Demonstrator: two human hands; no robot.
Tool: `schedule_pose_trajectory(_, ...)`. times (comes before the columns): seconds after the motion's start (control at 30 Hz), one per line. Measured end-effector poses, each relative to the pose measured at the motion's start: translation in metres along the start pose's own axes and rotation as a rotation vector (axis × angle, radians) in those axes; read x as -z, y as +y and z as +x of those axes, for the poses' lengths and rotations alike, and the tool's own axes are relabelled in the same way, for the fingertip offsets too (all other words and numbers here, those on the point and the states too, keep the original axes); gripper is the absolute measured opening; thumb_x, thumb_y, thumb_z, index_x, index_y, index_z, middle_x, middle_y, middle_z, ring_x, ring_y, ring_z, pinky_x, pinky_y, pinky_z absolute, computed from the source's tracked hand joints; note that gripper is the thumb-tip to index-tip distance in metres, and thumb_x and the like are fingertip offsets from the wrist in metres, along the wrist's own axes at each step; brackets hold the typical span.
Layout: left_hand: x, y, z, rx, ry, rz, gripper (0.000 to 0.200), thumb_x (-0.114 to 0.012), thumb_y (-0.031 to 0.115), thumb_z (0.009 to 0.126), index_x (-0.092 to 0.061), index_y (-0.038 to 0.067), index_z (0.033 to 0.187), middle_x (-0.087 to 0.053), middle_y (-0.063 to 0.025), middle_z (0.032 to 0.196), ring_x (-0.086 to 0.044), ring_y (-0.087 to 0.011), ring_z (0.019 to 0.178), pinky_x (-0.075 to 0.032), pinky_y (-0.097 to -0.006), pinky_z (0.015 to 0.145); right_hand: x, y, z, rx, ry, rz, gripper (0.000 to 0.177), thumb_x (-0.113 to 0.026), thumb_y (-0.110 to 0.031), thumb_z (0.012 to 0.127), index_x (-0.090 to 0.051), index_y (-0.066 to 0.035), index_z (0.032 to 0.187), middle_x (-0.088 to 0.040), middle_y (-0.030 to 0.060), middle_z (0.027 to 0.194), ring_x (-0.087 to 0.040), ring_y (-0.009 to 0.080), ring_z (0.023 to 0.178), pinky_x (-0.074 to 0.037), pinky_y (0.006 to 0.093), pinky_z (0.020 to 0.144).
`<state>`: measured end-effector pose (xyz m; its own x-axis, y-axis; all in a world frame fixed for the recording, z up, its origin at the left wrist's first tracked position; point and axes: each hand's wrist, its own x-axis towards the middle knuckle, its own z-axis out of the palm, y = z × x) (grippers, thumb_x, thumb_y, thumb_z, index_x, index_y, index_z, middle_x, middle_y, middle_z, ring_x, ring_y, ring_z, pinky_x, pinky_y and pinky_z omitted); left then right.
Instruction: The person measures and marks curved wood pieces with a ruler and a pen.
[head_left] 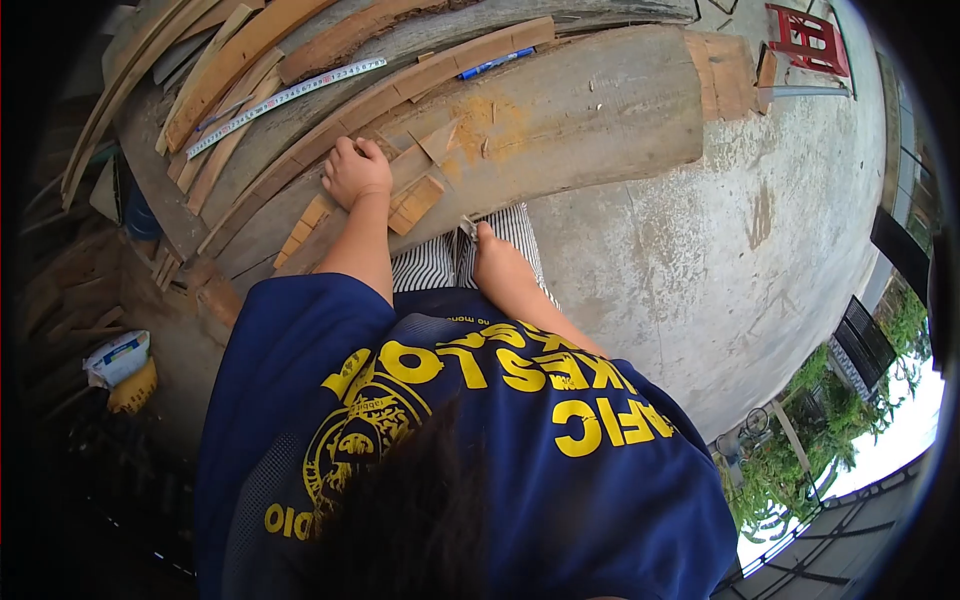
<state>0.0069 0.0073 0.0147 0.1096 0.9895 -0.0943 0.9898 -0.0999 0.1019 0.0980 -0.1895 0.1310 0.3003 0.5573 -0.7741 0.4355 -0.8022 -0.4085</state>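
Note:
My left hand lies knuckles up, fingers curled, on a long curved wooden strip that rests on a wide weathered plank. Small wooden blocks lie just right of that hand, and another block sits below it. At the plank's near edge, above my striped trousers, is my right hand. Its fingers point away from the camera, and a small thin object sticks out beside them. Whether the hand grips it is not visible.
A measuring tape and a blue pen lie on the stacked boards further back. More curved wooden slats pile at the left. A red stool stands on the concrete floor. A white and yellow bag lies low left.

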Motion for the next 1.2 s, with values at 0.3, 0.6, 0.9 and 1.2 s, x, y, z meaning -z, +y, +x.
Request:
schedule_pose_trajectory(0.3, 0.004, 0.003, -0.002, 0.049, -0.044, 0.009, 0.028, -0.043, 0.033, 0.087, -0.058, 0.009, 0.092, -0.063, -0.0101, 0.095, -0.056, -0.0296, 0.096, -0.039, -0.0442, 0.085, -0.003, 0.000, 0.036, 0.031, 0.076, 0.104, 0.020, -0.042, -0.005, 0.083, -0.048, 0.002, 0.101, -0.061, 0.0308, 0.076, -0.062, 0.0452, 0.074, -0.049, 0.0533, 0.066)
schedule_pose_trajectory(0.6, 0.005, 0.001, -0.004, 0.028, -0.032, -0.005, 0.025, -0.044, 0.032, 0.087, -0.055, 0.009, 0.087, -0.062, -0.0094, 0.092, -0.055, -0.0295, 0.095, -0.039, -0.0446, 0.085, 0.000, -0.003, 0.052, 0.134, 0.084, 0.068, 0.018, -0.041, -0.010, 0.086, -0.048, -0.001, 0.100, -0.061, 0.0303, 0.077, -0.062, 0.0454, 0.074, -0.049, 0.0530, 0.066)
schedule_pose_trajectory(0.9, 0.009, 0.004, 0.000, 0.046, -0.116, -0.003, 0.028, -0.042, 0.033, 0.088, -0.056, 0.009, 0.091, -0.062, -0.0101, 0.097, -0.054, -0.0296, 0.100, -0.039, -0.0451, 0.086, 0.003, 0.002, 0.032, -0.003, 0.023, 0.001, 0.020, -0.041, -0.005, 0.084, -0.048, -0.001, 0.102, -0.063, 0.0282, 0.082, -0.064, 0.0427, 0.078, -0.050, 0.0513, 0.068)
schedule_pose_trajectory(1.2, 0.002, 0.000, -0.001, 0.009, -0.040, -0.008, 0.024, -0.044, 0.030, 0.086, -0.054, 0.008, 0.086, -0.062, -0.0113, 0.091, -0.056, -0.0308, 0.094, -0.039, -0.0439, 0.086, 0.014, 0.009, -0.010, -0.047, 0.034, -0.022, 0.013, -0.043, -0.009, 0.087, -0.047, -0.002, 0.097, -0.061, 0.0287, 0.074, -0.061, 0.0451, 0.072, -0.048, 0.0541, 0.064)
